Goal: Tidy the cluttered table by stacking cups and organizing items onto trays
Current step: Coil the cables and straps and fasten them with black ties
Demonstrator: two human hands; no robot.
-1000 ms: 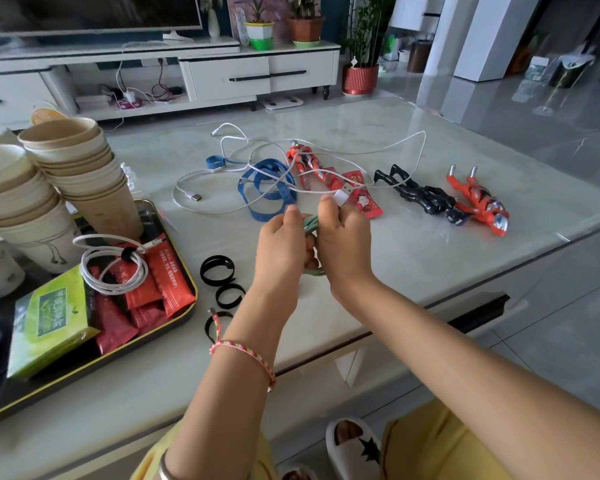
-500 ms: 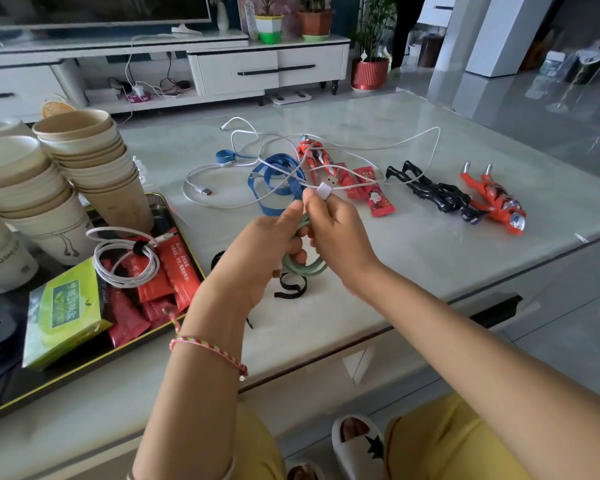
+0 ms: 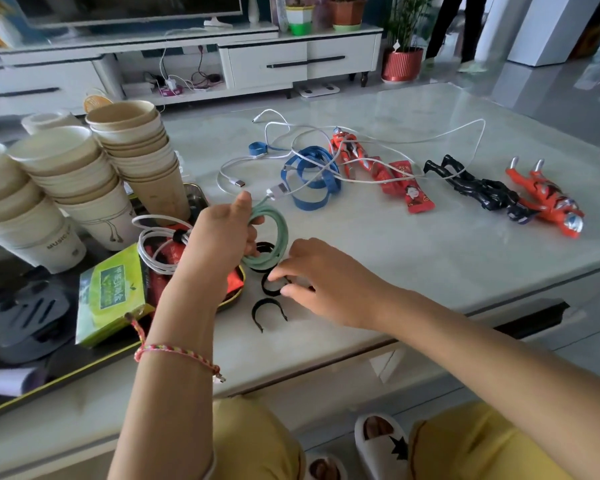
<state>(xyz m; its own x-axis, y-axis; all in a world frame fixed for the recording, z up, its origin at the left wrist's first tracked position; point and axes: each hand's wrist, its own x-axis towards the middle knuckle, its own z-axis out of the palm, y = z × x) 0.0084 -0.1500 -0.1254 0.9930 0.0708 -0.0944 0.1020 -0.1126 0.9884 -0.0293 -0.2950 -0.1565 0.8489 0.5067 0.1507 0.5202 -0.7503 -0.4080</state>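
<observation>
Since 0.5 s ago the right hand point(image 3: 323, 275) has let go of the green cable point(image 3: 274, 233) and dropped to the table, leaving the coil to the left hand point(image 3: 219, 237) alone. At far left, the tray point(image 3: 66, 377) already carries the stacked cups point(image 3: 136, 157), a green box point(image 3: 113, 292) and a bound white cable point(image 3: 153, 247), so the stacking appears done. Just right of the tray, the left hand's fingers are curled round the green cable, thumb up, holding the wound coil off the table. Below the coil lie several black straps point(image 3: 269, 308). The right hand's forefinger and thumb sit either side of 1 strap point(image 3: 267, 285), with the fingertips point(image 3: 278, 273) touching it, but whether they have pinched it cannot be told. The coil hangs just above and left of these fingertips. Judged from this layout, the step in hand is binding the coil before it joins the tray. Further right, a loose white cable point(image 3: 478, 140), a blue strap point(image 3: 312, 181), a red packet point(image 3: 409, 188) and 3 toy figures point(image 3: 478, 185) remain on the table unsorted, so roughly half the task is left.
</observation>
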